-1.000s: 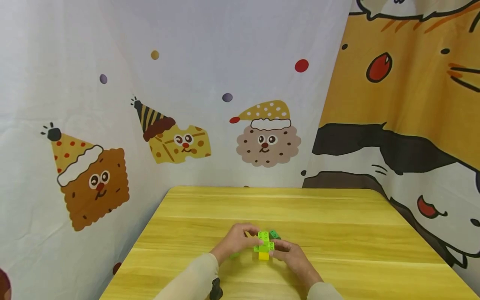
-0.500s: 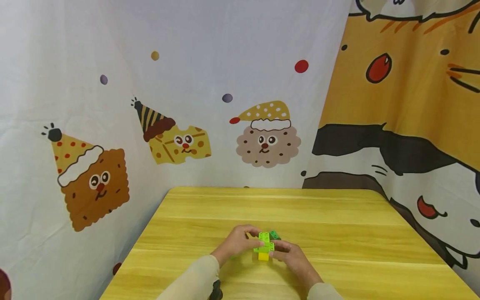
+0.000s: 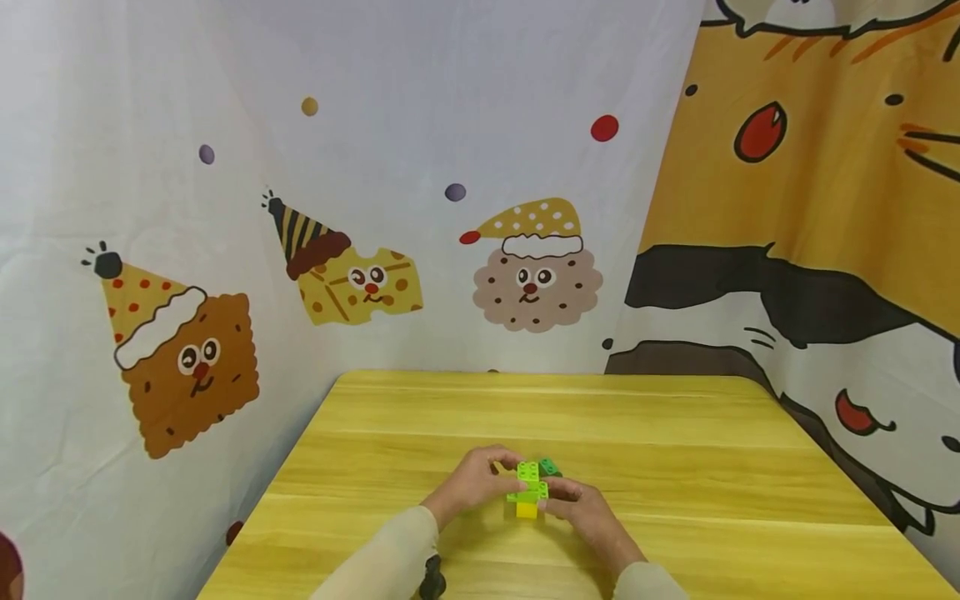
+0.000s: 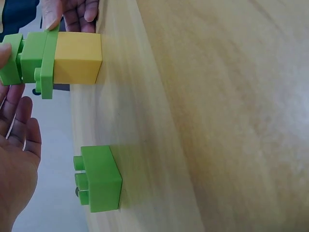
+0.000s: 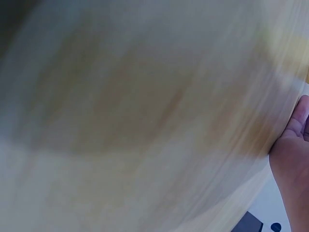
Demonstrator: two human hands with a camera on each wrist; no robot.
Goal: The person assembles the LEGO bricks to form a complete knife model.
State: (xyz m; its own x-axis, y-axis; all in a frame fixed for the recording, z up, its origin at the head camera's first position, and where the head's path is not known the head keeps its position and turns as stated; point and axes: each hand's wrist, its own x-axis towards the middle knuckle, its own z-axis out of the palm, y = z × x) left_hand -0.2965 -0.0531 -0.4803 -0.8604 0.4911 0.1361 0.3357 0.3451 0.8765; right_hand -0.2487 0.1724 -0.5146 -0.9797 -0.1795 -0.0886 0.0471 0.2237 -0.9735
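Hardly anything has moved in a second: the left hand [image 3: 472, 483] and the right hand [image 3: 588, 510] keep their places round the block stack [image 3: 532, 492], though less of the loose light green block [image 4: 102, 180] shows beside the left hand.

From the head view, with the stack as clock centre, the left hand reaches in from 9 o'clock, finger and thumb pinching the lime top block [image 3: 528, 469]. From just past 3, the right hand pinches the side of the flat plate [image 3: 529, 497]. Hard, straight-sided plastic makes up the stack, with a yellow block [image 3: 527, 510] at its foot. Just beyond, between 1 and 2, sits a dark green block [image 3: 551, 467]. Smooth grained wood on the bench [image 3: 390, 417] runs well past them to rounded corners at 10 and 2, leaving wide room before printed cloth [image 3: 375, 150].

Left wrist view: the stack appears sideways at 10 o'clock. Round studs show in a gap under the tilted top block. The loose block stands studs-up, apart, between 7 and 8.

Right wrist view: blurred wood grain fills most of it; the right hand, at nearly 4 o'clock, is cut off, so its grip cannot be told there.
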